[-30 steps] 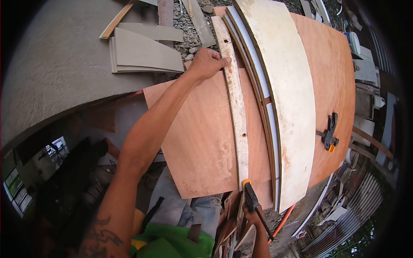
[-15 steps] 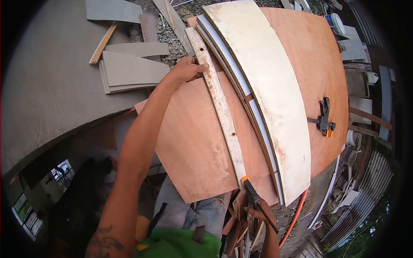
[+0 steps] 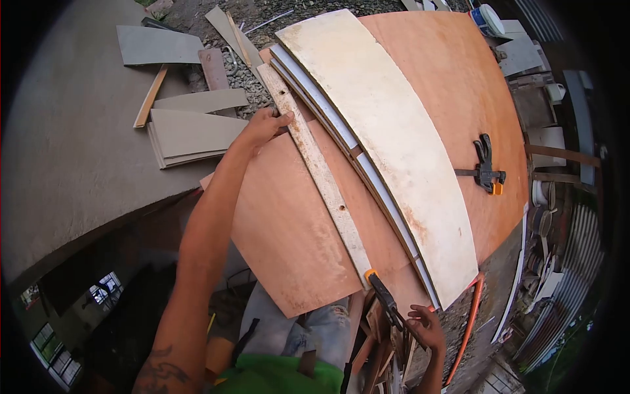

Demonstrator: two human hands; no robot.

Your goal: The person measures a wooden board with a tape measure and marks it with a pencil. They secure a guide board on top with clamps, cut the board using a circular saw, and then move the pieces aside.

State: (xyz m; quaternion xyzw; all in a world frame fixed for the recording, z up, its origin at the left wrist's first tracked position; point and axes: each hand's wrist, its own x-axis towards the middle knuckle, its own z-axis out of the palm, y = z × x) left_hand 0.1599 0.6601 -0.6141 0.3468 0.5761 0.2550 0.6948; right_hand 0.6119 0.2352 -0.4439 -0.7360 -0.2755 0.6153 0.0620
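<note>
Left hand [image 3: 266, 126]: thumb and fingers closed on pale strip [image 3: 319, 167] near its far end, strip lying across plywood panel [image 3: 282, 243]. Lower clamp [image 3: 386, 295]: at strip's near end; right hand [image 3: 428, 327] beside it, half open, contact unclear.

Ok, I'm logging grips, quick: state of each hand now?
Left hand: closed on the holed strip.
Right hand: open beside the lower clamp; contact unclear.
</note>
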